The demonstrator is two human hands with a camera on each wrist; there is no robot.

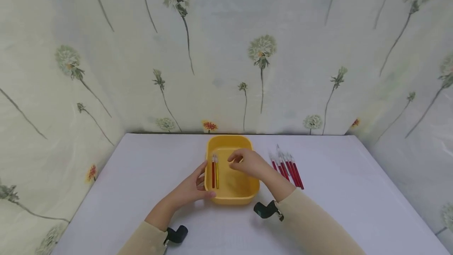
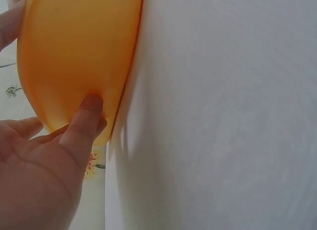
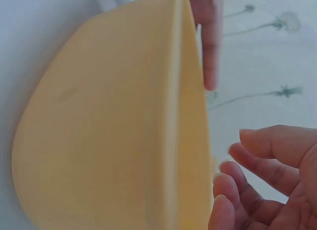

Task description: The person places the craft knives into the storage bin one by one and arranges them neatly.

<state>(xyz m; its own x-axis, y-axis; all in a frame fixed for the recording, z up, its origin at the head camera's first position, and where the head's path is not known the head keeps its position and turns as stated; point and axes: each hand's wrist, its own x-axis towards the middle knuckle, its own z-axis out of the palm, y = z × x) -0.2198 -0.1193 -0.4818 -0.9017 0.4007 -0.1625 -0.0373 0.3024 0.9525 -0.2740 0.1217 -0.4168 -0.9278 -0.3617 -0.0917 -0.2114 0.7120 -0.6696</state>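
Observation:
A yellow plastic tray (image 1: 231,200) stands near the back middle of the table. My left hand (image 1: 189,189) holds it by the front left corner, thumb against the front wall and fingers along the left side. In the left wrist view the thumb (image 2: 81,121) presses the outer wall. Inside lie a slim red-handled brush (image 1: 213,174) and a yellow-handled brush (image 1: 217,174), side by side along the left wall. My right hand (image 1: 249,163) hovers over the tray with loosely bent fingers and nothing between them; the right wrist view shows these fingers (image 3: 257,205) just past the rim.
Several red-handled brushes (image 1: 288,170) with pale tips lie in a loose bunch right of the tray, partly behind my right forearm. The white table (image 1: 152,160) meets a wall covering (image 1: 219,50) printed with dandelions at the back and sides.

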